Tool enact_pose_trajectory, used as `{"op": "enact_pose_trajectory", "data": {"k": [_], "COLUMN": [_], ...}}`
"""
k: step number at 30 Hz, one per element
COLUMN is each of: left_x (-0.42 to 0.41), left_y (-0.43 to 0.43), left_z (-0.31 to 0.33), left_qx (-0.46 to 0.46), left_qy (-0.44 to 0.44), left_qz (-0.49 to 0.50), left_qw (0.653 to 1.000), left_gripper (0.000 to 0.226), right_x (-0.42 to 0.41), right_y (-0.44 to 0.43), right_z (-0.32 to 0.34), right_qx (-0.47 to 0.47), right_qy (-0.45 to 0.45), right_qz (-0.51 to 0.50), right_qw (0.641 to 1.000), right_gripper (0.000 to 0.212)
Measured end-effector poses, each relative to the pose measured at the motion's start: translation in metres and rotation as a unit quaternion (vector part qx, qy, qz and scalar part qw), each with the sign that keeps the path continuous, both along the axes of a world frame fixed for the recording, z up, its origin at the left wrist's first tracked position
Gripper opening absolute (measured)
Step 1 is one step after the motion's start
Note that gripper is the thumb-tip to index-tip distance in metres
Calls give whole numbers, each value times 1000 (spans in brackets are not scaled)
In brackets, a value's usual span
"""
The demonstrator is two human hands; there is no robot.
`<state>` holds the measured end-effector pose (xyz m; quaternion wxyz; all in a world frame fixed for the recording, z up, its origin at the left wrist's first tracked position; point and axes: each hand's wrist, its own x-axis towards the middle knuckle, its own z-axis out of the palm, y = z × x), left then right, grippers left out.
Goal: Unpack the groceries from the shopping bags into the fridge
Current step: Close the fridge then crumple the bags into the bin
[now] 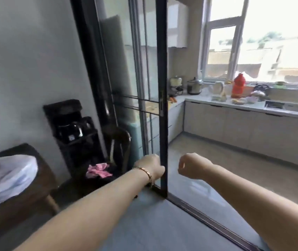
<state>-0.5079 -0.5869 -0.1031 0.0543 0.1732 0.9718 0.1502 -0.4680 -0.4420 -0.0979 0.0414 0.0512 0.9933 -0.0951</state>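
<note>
At kitchen doorway, left hand gripping sliding door

left hand grips sliding door, kitchen beyond

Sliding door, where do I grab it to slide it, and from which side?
Grab the black upright frame at its free edge by the opening, reaching from the near side and curling fingers round it. It is a narrow bar, while the glass panes are flat and give no hold. The left hand seems to grip it low down.
</note>
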Motion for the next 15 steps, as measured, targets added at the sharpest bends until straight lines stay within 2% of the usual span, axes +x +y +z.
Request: {"op": "enact_pose_trajectory", "data": {"k": [5,8,12,15], "left_x": [-33,-38,-49,-61], "left_y": [-215,-318,-458,-534], "left_z": [-23,-25,-31,-39], "left_qx": [20,17,20,20], "left_qy": [-33,-27,-10,0], "left_qz": [160,225,316,365], "left_qw": [986,974,948,931], "left_gripper": [39,31,23,22], "right_x": [-78,-113,-154,-178], "right_y": [-205,-304,-442,-515], "right_z": [-13,-18,-26,-37], "right_qx": [-4,-24,-29,-44], "right_qy": [-30,-47,-64,-66], "right_qz": [159,223,284,300], "right_qw": [987,973,956,951], "right_gripper": [30,28,19,14]}}
